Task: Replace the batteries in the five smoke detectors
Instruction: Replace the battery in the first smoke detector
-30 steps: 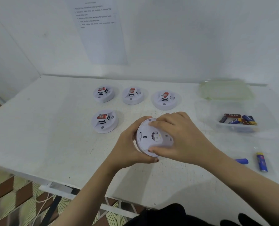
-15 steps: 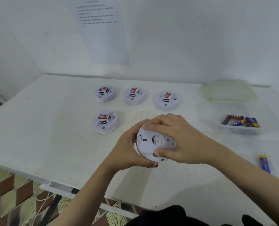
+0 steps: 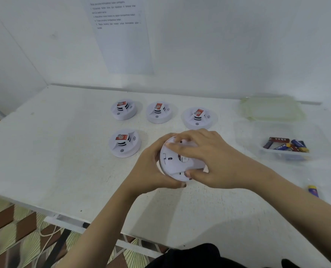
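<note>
A clear plastic tub point(image 3: 246, 136) sits at the right of the white table point(image 3: 64, 151) and holds a small heap of AA batteries point(image 3: 286, 145), red-brown, blue and yellow-tipped. Its pale green lid point(image 3: 271, 110) lies flat just beyond it, by the wall. One loose blue battery point(image 3: 313, 190) lies on the table nearer, well apart from the tub.

The held smoke detector point(image 3: 175, 165) is at mid-table between both hands. The left hand point(image 3: 147, 171) cups its left side, fingers curled behind and thumb hooked round the near edge. The right hand point(image 3: 215, 161) grips from the right, fingertips point(image 3: 172, 144) pressed on the far rim and the thumb on the near rim. Whether it touches the table I cannot tell.

It is a round white disc, tilted, flat back toward the camera — small slots and a central opening showing a bit of red.

Four others stand face up, each with a red label on its raised centre: far-left detector point(image 3: 123, 110), far-middle detector point(image 3: 159, 113), far-right detector point(image 3: 197, 118) and near-left detector point(image 3: 124, 143).
</note>
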`<action>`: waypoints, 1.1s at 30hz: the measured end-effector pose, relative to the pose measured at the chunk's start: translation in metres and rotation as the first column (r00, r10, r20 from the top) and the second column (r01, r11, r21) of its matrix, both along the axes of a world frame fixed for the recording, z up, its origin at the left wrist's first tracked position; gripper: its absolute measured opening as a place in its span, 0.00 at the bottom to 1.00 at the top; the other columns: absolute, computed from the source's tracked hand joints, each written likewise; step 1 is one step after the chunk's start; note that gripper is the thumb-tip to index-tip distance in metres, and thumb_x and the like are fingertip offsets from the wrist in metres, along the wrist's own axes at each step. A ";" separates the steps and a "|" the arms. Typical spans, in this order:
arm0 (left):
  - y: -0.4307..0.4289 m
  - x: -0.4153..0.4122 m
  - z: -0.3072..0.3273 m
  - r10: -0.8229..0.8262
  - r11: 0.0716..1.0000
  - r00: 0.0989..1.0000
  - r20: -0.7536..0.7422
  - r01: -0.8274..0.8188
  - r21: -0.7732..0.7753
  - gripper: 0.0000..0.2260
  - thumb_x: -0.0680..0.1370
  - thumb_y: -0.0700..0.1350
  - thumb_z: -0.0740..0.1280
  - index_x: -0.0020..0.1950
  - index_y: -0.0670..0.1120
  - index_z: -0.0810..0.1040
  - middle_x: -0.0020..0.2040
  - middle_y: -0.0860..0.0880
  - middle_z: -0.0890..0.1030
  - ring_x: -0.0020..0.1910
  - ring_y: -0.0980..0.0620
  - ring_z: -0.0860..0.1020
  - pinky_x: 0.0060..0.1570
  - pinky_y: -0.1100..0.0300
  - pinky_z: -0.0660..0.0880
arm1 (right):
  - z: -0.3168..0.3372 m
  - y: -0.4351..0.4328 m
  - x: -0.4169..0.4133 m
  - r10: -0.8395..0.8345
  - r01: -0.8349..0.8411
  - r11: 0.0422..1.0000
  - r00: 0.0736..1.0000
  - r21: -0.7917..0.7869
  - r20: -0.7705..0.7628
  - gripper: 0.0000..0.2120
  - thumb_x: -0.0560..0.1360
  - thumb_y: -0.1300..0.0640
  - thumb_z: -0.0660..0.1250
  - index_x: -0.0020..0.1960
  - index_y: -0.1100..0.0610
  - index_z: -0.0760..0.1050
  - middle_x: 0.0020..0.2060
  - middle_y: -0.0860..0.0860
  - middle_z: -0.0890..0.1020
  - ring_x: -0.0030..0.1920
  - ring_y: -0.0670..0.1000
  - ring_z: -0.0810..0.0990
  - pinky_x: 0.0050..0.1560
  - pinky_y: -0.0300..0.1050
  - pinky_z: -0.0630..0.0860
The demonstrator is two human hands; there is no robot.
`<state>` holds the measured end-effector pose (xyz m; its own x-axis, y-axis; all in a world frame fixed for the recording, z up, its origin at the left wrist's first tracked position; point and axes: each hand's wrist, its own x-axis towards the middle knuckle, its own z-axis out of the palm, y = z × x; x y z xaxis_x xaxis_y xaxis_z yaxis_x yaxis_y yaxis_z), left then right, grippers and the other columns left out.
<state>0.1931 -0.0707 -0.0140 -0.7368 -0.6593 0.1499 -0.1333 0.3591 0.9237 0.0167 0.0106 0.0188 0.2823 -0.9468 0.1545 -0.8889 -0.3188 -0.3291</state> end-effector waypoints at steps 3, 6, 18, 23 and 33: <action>-0.005 0.001 -0.003 0.053 0.998 0.998 0.022 -0.053 -0.020 0.43 0.59 0.35 0.81 0.71 0.51 0.67 0.65 0.52 0.75 0.65 0.53 0.74 0.57 0.57 0.76 | -0.006 0.003 0.008 -0.128 0.128 0.992 0.971 0.012 0.204 0.30 0.70 0.41 0.64 0.71 0.40 0.62 0.67 0.46 0.65 0.67 0.47 0.62 0.65 0.44 0.60; -0.004 -0.001 -0.003 0.090 0.989 0.995 0.040 -0.085 -0.118 0.44 0.60 0.41 0.78 0.72 0.57 0.63 0.64 0.55 0.72 0.65 0.54 0.72 0.59 0.59 0.75 | -0.007 0.003 0.021 -0.263 0.228 0.965 0.870 0.133 0.417 0.32 0.67 0.32 0.64 0.68 0.38 0.60 0.64 0.39 0.67 0.62 0.38 0.67 0.59 0.37 0.68; 0.002 -0.009 -0.011 0.085 0.991 0.996 -0.023 -0.087 -0.101 0.50 0.60 0.45 0.81 0.74 0.54 0.55 0.68 0.59 0.67 0.66 0.68 0.68 0.57 0.76 0.67 | -0.027 0.001 0.023 -0.483 0.104 0.874 0.068 0.475 0.873 0.20 0.74 0.63 0.64 0.65 0.51 0.71 0.56 0.54 0.81 0.54 0.54 0.82 0.50 0.51 0.80; 0.002 -0.007 -0.021 0.160 0.987 0.986 -0.056 -0.160 0.011 0.41 0.58 0.46 0.82 0.68 0.51 0.68 0.58 0.61 0.77 0.58 0.62 0.77 0.50 0.69 0.75 | -0.035 0.005 0.023 -0.488 0.073 0.864 -0.119 0.498 0.864 0.18 0.76 0.68 0.58 0.62 0.53 0.70 0.53 0.54 0.82 0.51 0.53 0.81 0.49 0.46 0.77; -0.006 0.006 -0.022 0.136 0.929 0.981 -0.138 -0.077 0.363 0.42 0.55 0.44 0.80 0.67 0.52 0.69 0.63 0.54 0.78 0.58 0.54 0.80 0.49 0.58 0.79 | -0.046 0.010 0.015 -0.481 0.166 0.848 -0.161 0.504 0.862 0.18 0.71 0.64 0.69 0.59 0.60 0.71 0.52 0.61 0.82 0.49 0.56 0.82 0.46 0.45 0.79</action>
<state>0.1986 -0.0770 -0.0364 -0.6452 -0.7640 0.0008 0.0053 -0.0035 1.0000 0.0316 0.0204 -0.0274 -0.3527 -0.9038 -0.2425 0.4105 0.0835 -0.9080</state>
